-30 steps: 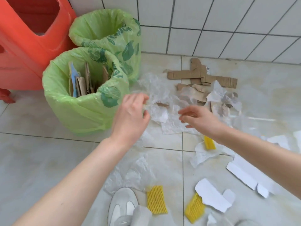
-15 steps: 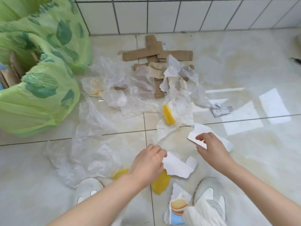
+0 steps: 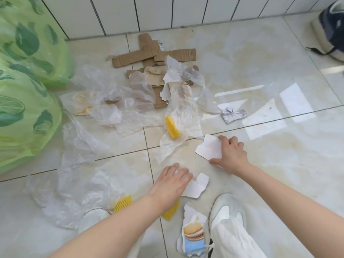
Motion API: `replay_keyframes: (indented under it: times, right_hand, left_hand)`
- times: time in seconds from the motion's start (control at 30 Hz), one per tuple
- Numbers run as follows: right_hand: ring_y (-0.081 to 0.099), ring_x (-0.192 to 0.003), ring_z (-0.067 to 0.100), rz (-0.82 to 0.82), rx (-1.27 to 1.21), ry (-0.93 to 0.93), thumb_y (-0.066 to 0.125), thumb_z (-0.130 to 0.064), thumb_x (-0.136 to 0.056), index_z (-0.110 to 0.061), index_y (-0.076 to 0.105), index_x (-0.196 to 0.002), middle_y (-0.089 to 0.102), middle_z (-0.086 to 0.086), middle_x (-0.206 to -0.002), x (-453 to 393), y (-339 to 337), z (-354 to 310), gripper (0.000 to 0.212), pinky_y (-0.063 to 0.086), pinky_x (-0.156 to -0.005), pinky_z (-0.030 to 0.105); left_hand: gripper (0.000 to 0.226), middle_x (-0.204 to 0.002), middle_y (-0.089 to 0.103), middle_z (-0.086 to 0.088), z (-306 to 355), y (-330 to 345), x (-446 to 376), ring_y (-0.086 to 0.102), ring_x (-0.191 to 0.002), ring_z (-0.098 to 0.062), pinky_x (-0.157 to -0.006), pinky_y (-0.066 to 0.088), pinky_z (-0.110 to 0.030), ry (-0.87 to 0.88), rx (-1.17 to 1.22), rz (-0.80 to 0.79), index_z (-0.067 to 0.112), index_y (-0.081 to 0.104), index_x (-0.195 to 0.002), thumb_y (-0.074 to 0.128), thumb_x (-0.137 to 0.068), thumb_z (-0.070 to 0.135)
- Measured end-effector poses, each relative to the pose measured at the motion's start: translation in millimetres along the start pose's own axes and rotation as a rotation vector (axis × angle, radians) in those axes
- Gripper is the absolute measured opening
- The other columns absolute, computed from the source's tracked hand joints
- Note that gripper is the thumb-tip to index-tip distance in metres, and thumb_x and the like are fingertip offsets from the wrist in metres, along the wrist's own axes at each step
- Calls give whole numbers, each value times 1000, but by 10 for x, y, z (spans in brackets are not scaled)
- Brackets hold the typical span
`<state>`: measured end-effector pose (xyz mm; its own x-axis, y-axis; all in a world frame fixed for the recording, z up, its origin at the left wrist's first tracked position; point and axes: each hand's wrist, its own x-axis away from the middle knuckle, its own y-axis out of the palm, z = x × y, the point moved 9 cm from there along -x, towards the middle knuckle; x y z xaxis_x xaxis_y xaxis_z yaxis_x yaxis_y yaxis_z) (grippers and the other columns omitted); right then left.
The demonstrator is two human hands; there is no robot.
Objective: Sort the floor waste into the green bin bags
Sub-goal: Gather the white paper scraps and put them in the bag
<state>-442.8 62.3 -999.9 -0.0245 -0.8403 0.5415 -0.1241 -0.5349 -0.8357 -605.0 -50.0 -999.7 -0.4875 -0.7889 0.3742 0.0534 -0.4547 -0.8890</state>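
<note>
Two green bin bags [image 3: 28,108], printed with leaves and lime slices, fill the frame's left edge in our head view. No writing is legible; a torn wrapper [image 3: 193,237] at bottom centre shows a sandwich biscuit. Since half a second ago, our right hand [image 3: 229,155] has curled round the white card scrap [image 3: 209,148] at centre right, lifting one edge, while our left hand [image 3: 173,185] lies flat, fingers straight, on a second white scrap [image 3: 197,187]. We count three yellow foam nets [image 3: 172,127] and a cardboard heap [image 3: 154,56] at upper centre.
</note>
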Motion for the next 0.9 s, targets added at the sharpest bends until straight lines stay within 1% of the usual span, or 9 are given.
replay_keyframes:
  times: [0.03, 0.1, 0.27, 0.33, 0.43, 0.53, 0.63, 0.77, 0.9]
  right_hand:
    - [38, -111, 34, 4, -18, 5, 75, -48, -69, -21, 24, -140, 34, 10, -123, 9, 4, -1, 91, 41, -90, 43]
    - [38, -109, 34, 47, -36, -7, 77, -46, -67, -18, 24, -140, 35, 11, -121, 40, -10, -17, 94, 41, -90, 42]
    - [44, -110, 32, 134, -8, -52, 75, -42, -72, -16, 29, -136, 43, 10, -121, 129, -3, -79, 84, 39, -87, 41]
    - [47, -114, 32, 65, -141, -36, 75, -38, -72, -16, 26, -135, 47, 8, -124, 134, 86, -87, 83, 40, -90, 45]
    - [53, -106, 32, -8, -434, 28, 76, -28, -74, -13, 26, -130, 52, 7, -116, 165, 159, -91, 77, 45, -88, 44]
    - [48, -93, 24, -42, -586, 62, 73, -26, -78, -11, 32, -128, 50, 2, -106, 246, 167, -92, 66, 39, -74, 32]
    - [47, -92, 21, -62, -586, 18, 69, -28, -82, -10, 42, -120, 50, 0, -103, 360, 150, -103, 49, 36, -72, 30]
    - [55, -99, 25, -52, -711, 38, 60, -28, -88, -10, 49, -114, 57, 4, -108, 545, 106, -6, 33, 45, -79, 36]
    - [59, -103, 28, -87, -792, 93, 55, -21, -90, -8, 53, -113, 61, 9, -113, 771, 207, 128, 26, 50, -88, 44]
  left_hand:
    - [62, -117, 58, -1, -17, 25, 7, 56, -113, -32, -91, 48, -38, -16, -17, 16, 20, 53, -117, 77, -60, 15]
    - [56, -107, 53, -4, -38, 21, 28, 55, -97, -30, -80, 49, -35, -27, 32, 58, 18, 53, -111, 73, -60, 8]
    - [43, -105, 40, -6, -76, -88, 118, 40, -86, -26, -68, 27, -32, -83, 33, 104, 14, 45, -114, 52, -75, -4]
    - [39, -105, 39, -5, -100, -93, 147, 34, -80, -24, -64, 25, -33, -108, 46, 89, 15, 42, -112, 50, -78, -3]
    - [30, -105, 39, -4, -171, -122, 185, 45, -86, -26, -60, 29, -34, -178, 121, 71, 16, 44, -113, 49, -84, 7]
    - [17, -102, 41, 0, -242, -207, 250, 50, -87, -23, -61, 34, -33, -278, 275, 101, 15, 49, -104, 49, -89, 21]
    - [13, -90, 51, 5, -276, -194, 327, 54, -80, -18, -70, 45, -35, -411, 674, 151, 16, 56, -90, 61, -84, 27]
    - [25, -99, 68, 3, -162, 150, 415, 64, -93, -15, -83, 52, -30, -578, 1136, -20, 18, 67, -105, 69, -80, 24]
    - [27, -100, 72, 0, -5, 400, 537, 67, -94, -15, -87, 54, -33, -611, 1207, -245, 14, 69, -102, 72, -77, 23]
